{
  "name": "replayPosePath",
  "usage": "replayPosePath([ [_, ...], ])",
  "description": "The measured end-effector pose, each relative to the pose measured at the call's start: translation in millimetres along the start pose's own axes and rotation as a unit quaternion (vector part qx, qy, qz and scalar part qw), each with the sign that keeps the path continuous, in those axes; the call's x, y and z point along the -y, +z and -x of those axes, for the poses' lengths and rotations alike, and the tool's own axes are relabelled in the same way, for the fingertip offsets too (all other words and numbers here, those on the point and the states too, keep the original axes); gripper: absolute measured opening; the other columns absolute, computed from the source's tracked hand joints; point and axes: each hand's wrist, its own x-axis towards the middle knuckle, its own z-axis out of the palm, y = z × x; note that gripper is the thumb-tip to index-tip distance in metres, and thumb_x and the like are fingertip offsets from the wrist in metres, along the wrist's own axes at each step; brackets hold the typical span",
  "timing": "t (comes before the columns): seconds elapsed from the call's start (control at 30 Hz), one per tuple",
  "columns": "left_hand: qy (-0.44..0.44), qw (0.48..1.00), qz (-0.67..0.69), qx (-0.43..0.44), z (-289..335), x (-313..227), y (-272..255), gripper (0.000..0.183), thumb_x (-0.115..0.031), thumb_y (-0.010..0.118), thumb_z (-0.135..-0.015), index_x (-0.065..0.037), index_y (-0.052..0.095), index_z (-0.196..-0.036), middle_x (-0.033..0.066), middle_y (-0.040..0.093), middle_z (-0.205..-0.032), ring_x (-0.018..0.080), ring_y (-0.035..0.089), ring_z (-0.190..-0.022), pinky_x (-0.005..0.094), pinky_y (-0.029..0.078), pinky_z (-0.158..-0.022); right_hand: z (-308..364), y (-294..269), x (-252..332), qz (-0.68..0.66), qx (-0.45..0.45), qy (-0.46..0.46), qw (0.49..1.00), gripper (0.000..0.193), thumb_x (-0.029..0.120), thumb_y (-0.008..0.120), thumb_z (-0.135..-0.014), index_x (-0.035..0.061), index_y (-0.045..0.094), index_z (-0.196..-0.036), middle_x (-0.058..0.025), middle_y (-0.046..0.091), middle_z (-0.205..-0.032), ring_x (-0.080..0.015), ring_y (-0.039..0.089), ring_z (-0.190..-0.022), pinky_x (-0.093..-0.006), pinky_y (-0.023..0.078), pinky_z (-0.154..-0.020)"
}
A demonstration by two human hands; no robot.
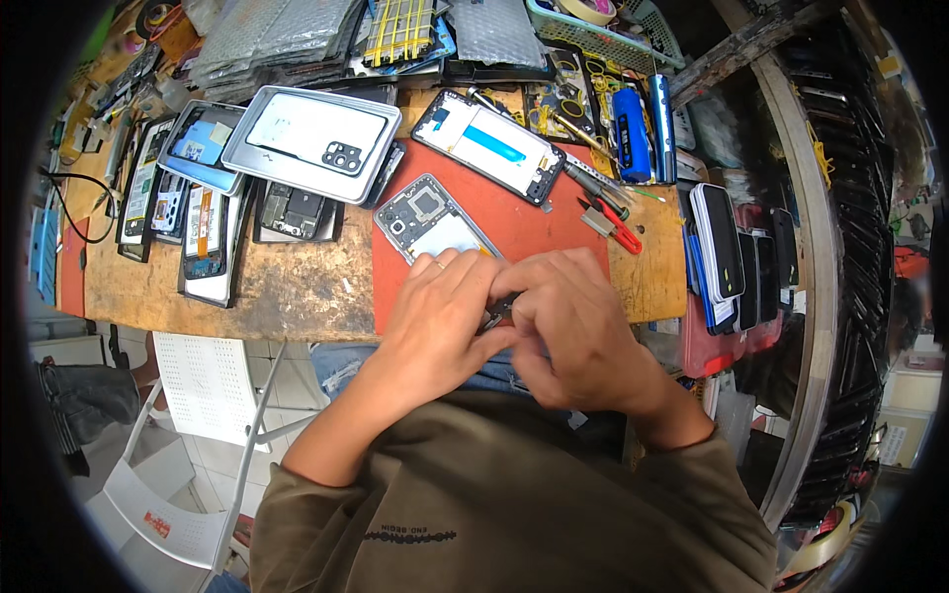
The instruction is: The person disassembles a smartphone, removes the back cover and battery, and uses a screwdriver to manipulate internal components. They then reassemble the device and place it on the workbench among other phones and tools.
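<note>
My left hand [440, 321] and my right hand [578, 326] meet at the front edge of a red mat [395, 296]. Their bent fingers are closed around a small dark part [500, 308], mostly hidden between them; its exact kind does not show. Just beyond my left fingers lies an opened phone frame [435, 217], grey-rimmed with a white middle, its near end covered by my hands. Farther back on the mat rests a larger phone screen assembly [491, 145] with a blue strip.
Red-handled cutters [623, 229] and screwdrivers [593, 183] lie to the right. Opened phones and a white tray [297, 148] crowd the left of the wooden bench [287, 287]. A blue cylinder [633, 133] stands at the back right. Several phones [717, 242] stand beyond the right edge.
</note>
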Motion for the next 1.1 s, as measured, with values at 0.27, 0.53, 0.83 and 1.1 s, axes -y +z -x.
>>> replayPosePath([
  [0.27,0.021,0.968,-0.245,0.038,3.9,-22.5,7.7,0.011,-0.009,0.069,-0.087,-0.004,0.064,-0.095,0.0125,0.06,-0.093,0.031,0.062,-0.093,0.0423,0.051,-0.082,10.8,6.6,-5.7,-0.072,-0.068,0.089,0.991,0.038,-0.01,0.069,-0.076,0.0028,0.049,-0.105,-0.0138,0.067,-0.097,-0.0333,0.067,-0.082,-0.0424,0.05,-0.072],
  [0.53,-0.055,0.998,-0.031,0.002,3.2,-13.2,-3.1,0.01,-0.002,0.07,-0.088,-0.004,0.063,-0.094,0.0114,0.063,-0.09,0.0295,0.065,-0.088,0.0435,0.052,-0.08,21.2,-3.2,-12.9,0.065,-0.111,0.144,0.981,0.023,-0.006,0.072,-0.097,0.0024,0.052,-0.102,-0.0146,0.065,-0.085,-0.0317,0.069,-0.071,-0.0393,0.054,-0.063],
  [0.83,-0.167,0.914,-0.287,-0.232,-16.9,114.9,-146.7,0.01,-0.007,0.072,-0.102,0.002,0.066,-0.104,0.0147,0.069,-0.091,0.0283,0.066,-0.082,0.041,0.052,-0.078,18.5,5.9,-8.9,-0.05,-0.108,0.114,0.986,0.023,-0.007,0.074,-0.094,0.0023,0.055,-0.101,-0.0113,0.064,-0.079,-0.0318,0.07,-0.068,-0.0411,0.054,-0.061],
  [1.1,-0.064,0.944,-0.216,-0.243,-10.7,50.8,-82.6,0.009,-0.003,0.066,-0.106,0.001,0.072,-0.112,0.0181,0.071,-0.101,0.0353,0.069,-0.093,0.0451,0.053,-0.084,12.8,10.9,-12.0,-0.009,-0.087,0.1,0.991,0.023,-0.002,0.076,-0.092,0.0031,0.055,-0.101,-0.0105,0.063,-0.08,-0.0304,0.07,-0.069,-0.0424,0.053,-0.06],
])
